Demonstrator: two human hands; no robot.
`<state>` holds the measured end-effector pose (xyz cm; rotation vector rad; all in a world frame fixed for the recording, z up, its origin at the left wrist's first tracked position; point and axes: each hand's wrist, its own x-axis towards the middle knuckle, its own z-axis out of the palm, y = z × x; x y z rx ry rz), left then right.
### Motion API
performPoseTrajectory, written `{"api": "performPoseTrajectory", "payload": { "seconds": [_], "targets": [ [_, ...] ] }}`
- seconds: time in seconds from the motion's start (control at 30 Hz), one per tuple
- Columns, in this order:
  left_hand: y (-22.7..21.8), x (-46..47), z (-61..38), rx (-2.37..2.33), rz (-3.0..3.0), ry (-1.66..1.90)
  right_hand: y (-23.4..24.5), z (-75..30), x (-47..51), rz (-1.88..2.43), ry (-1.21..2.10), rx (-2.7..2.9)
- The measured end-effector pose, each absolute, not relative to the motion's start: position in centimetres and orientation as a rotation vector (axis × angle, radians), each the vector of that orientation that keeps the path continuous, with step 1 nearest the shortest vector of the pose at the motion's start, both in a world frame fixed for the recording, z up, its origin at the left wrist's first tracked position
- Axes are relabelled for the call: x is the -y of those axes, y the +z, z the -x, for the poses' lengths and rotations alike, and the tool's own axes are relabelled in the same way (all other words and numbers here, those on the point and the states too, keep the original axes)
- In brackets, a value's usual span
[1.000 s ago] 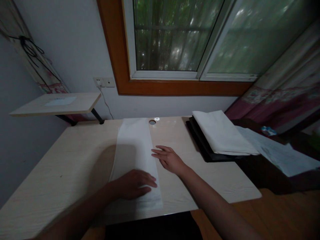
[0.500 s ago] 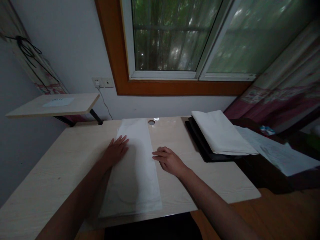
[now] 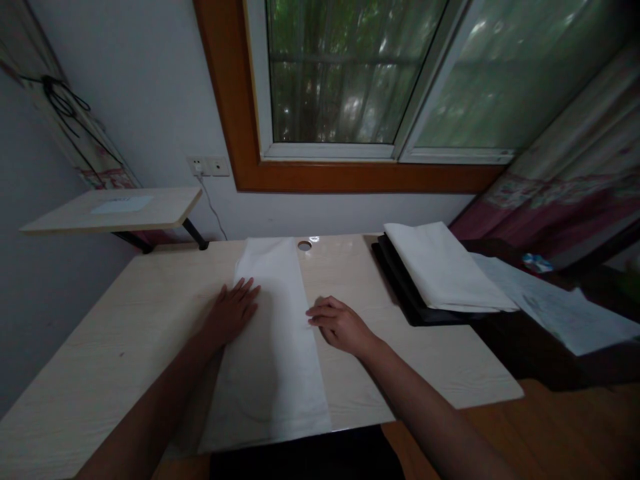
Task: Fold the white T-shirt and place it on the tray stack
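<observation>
Take the middle of the white cloth (image 3: 287, 360) as your dial, with 12 o'clock toward the window (image 3: 345, 87): it lies flat as a long strip on the pale worktop (image 3: 135, 333), reaching from the far edge at 12 to the near edge at 6. Your left hand (image 3: 233, 312) rests palm down with its fingers spread at about 10 o'clock, lying across that long edge and grasping nothing. Your right hand (image 3: 344, 325) is at 3 o'clock, fingertips bent together at the opposite edge; you cannot tell from here whether they pinch the cloth or merely touch it. Judging by its look, it should be light, limp and hard to break, soft enough to wrinkle under a dragging palm, and likely to slide on the glossy surface unless one hand pins it. Its layers may slip over each other, so gather all of them between thumb and fingers if you lift. The better holds are the long edge at 3 o'clock and the near corners at 5 and 7, with a flat palm as anchor. At 2 o'clock, well apart, sits a folded white bundle (image 3: 443, 267) on black folded material (image 3: 397, 283).
</observation>
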<state>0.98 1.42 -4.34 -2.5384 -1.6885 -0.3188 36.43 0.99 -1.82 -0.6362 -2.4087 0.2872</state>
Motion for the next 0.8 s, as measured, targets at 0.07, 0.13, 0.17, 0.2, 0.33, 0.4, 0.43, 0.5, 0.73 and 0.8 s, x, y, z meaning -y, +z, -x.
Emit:
{"api": "performPoseTrajectory", "payload": {
  "seconds": [0.07,0.13,0.17,0.2,0.33,0.4,0.43,0.5,0.73,0.8],
  "targets": [
    [-4.4,-1.1,-0.4,1.672,2.555,-0.329,-1.7,-36.5,-1.0,0.636,0.292,2.404],
    [-4.5,-0.7,0.5,1.637,2.589,-0.347,-1.7,-36.5,-0.9,0.636,0.297,2.398],
    [-4.5,-0.5,1.1,1.614,2.612,-0.358,-1.7,-36.5,-1.0,0.635,0.299,2.395],
    [-4.6,-0.2,1.8,1.587,2.639,-0.370,-1.8,-36.6,-1.0,0.635,0.300,2.393],
    [-4.3,1.2,4.4,1.513,2.724,-0.458,-2.1,-36.7,-1.1,0.641,0.307,2.398],
    [-4.0,1.9,5.3,1.491,2.755,-0.512,-2.3,-36.8,-1.1,0.651,0.308,2.401],
    [-3.8,2.3,5.6,1.477,2.770,-0.534,-2.4,-36.8,-1.1,0.655,0.305,2.404],
    [-3.5,2.7,6.0,1.443,2.801,-0.548,-2.5,-36.9,-1.1,0.663,0.294,2.415],
    [-3.2,3.1,5.8,1.396,2.792,-0.523,-2.1,-36.9,-0.9,0.645,0.306,2.418],
    [-3.1,3.2,5.7,1.384,2.788,-0.545,-1.9,-36.9,-0.8,0.631,0.328,2.420]
  ]
}}
